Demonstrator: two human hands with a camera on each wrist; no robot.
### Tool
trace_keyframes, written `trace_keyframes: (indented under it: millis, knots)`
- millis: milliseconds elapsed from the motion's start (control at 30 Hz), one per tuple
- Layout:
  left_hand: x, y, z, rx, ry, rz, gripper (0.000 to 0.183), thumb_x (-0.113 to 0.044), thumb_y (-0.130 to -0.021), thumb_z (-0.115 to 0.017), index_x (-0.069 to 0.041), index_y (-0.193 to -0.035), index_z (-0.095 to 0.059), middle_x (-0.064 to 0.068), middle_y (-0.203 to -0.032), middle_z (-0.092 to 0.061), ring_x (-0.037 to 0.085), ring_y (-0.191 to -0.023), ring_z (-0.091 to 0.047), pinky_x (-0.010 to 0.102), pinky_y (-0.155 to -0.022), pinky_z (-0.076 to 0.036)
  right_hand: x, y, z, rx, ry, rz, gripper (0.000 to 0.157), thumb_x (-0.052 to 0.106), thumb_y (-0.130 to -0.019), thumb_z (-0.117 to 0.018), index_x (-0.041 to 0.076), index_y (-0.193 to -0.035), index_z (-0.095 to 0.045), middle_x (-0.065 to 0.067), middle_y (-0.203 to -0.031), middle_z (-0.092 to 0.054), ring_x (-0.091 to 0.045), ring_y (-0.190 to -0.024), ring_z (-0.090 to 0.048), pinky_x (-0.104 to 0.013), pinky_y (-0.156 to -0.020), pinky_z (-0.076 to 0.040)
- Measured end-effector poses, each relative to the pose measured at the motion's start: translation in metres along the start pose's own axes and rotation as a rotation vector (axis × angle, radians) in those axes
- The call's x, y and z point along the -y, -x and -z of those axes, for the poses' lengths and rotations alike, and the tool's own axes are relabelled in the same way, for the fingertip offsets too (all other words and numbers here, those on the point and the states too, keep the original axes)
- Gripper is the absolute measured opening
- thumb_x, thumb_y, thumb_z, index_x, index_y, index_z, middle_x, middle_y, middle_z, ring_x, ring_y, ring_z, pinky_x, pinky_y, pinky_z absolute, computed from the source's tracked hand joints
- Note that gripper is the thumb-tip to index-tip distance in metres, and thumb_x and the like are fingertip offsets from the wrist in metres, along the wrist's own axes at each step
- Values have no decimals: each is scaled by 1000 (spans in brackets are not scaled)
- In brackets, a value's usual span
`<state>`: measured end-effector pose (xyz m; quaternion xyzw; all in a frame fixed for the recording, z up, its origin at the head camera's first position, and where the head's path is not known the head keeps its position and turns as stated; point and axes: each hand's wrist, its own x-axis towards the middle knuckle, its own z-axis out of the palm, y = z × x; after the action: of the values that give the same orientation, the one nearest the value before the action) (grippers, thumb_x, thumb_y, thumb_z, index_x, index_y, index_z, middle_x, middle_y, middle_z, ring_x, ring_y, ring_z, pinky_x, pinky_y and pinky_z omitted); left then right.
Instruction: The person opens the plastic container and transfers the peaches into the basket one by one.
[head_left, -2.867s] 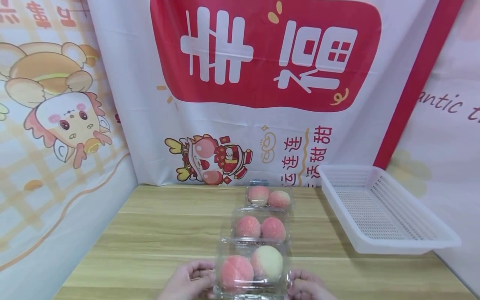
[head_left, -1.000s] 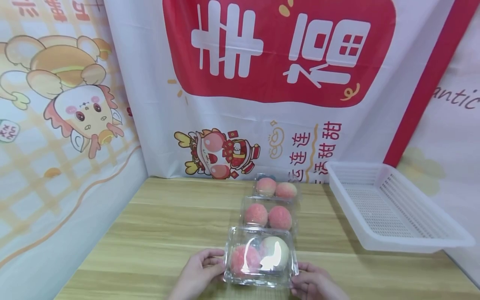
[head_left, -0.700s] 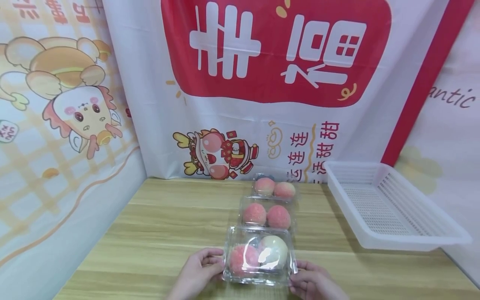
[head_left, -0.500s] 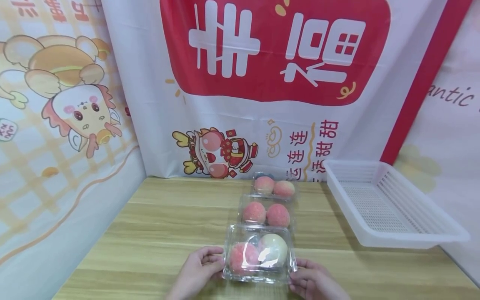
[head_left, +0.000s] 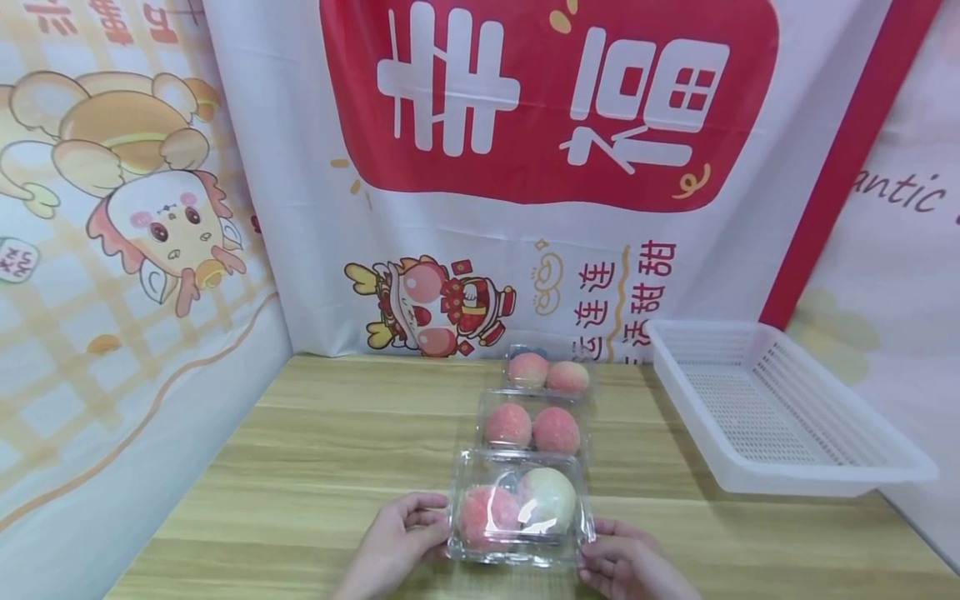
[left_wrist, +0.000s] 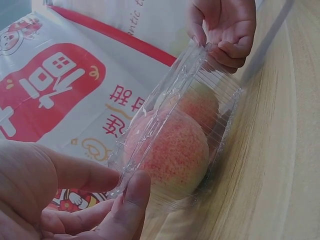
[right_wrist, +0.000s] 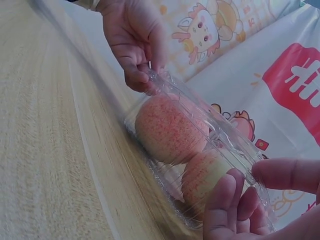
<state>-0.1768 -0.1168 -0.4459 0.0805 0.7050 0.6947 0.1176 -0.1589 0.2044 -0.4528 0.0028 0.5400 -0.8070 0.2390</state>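
Nearest the person is a clear plastic clamshell box point(head_left: 517, 546) with two peaches inside. One peach point(head_left: 489, 517) is pink-red, the other point(head_left: 549, 500) mostly pale cream. My left hand point(head_left: 401, 537) pinches the box's rim at its left side between thumb and fingers. At the opposite side my right hand point(head_left: 633, 557) pinches the rim too. Both wrist views show thumbs and fingertips on the edge where lid and base meet. Behind it in a row are a second clear box point(head_left: 480, 437) with two pink peaches and a third box point(head_left: 592, 387) with two more.
A white plastic basket point(head_left: 817, 479) with a slotted floor stands at the right of the wooden table point(head_left: 337, 433). Printed cloths hang behind and at the sides, the back one white and red point(head_left: 300, 250).
Since the oldest frame the front box has tilted and shifted slightly, with both hands keeping their pinch. The head view has moved a little. Over the last half second almost nothing differs.
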Motion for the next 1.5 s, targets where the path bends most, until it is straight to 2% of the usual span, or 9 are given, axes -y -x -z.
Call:
trace_keyframes:
  millis: [133,267,400,533,733,833,1133,1300,1500]
  knots:
    - [-1,0,0,2,5,6,44,-1,-91,-66,18,-126,-47,14,-96,-63,25,-84,-65,36,-76,-59,0,0,1,-52,58,47,43,-1,-88,-61,-11,-126,-46,-10,-102,-62,-21,-92,-61,-37,-89,-52]
    - [-3,1,0,13,3,13,52,-2,-90,-65,18,-132,-41,16,-103,-62,27,-84,-66,39,-76,-59,3,2,-5,-212,268,166,58,-2,-86,-63,-18,-134,-36,-18,-116,-57,-27,-101,-59,-42,-87,-54]
    - [-6,4,-1,24,-58,-15,68,-7,-86,-72,13,-140,-36,22,-120,-56,35,-99,-62,45,-79,-58,11,6,-18,-415,555,302,54,11,-86,-73,-7,-132,-51,-18,-126,-57,-32,-109,-57,-42,-84,-55]
    - [-7,6,-4,0,-129,-31,82,-16,-80,-81,7,-144,-34,25,-132,-50,41,-113,-55,47,-82,-56,19,7,-29,-474,806,549,43,19,-81,-82,10,-120,-67,-5,-122,-64,-25,-112,-58,-38,-87,-54]
    - [-4,7,-13,-36,-136,-3,98,-18,-73,-87,4,-148,-27,22,-125,-50,28,-97,-60,41,-72,-56,28,2,-39,-362,1223,998,45,22,-73,-88,20,-114,-71,6,-121,-66,-16,-109,-62,-24,-93,-48]
    - [-1,8,-16,-57,-136,1,101,-18,-72,-88,5,-148,-26,22,-122,-50,25,-90,-62,40,-70,-57,34,-3,-40,-245,1326,1122,49,24,-75,-87,17,-119,-68,1,-127,-63,-21,-112,-61,-19,-100,-41]
    - [5,6,-24,-43,-88,20,91,-10,-73,-86,11,-143,-32,35,-127,-47,31,-84,-66,44,-69,-59,39,-13,-35,63,1549,1226,66,37,-81,-82,6,-134,-58,-8,-142,-50,-30,-123,-52,-32,-105,-42]
    - [10,5,-23,-36,-161,18,85,-17,-74,-86,10,-139,-38,31,-122,-54,36,-96,-63,48,-78,-57,37,-13,-36,128,1668,1160,73,44,-79,-81,10,-138,-56,-4,-145,-47,-28,-125,-52,-46,-95,-50]
    - [12,2,-26,-34,-190,8,93,-14,-72,-86,11,-142,-31,31,-123,-52,36,-99,-62,58,-87,-50,39,-15,-38,207,1669,1090,72,34,-76,-84,15,-139,-56,-1,-143,-49,-23,-125,-51,-45,-96,-50]
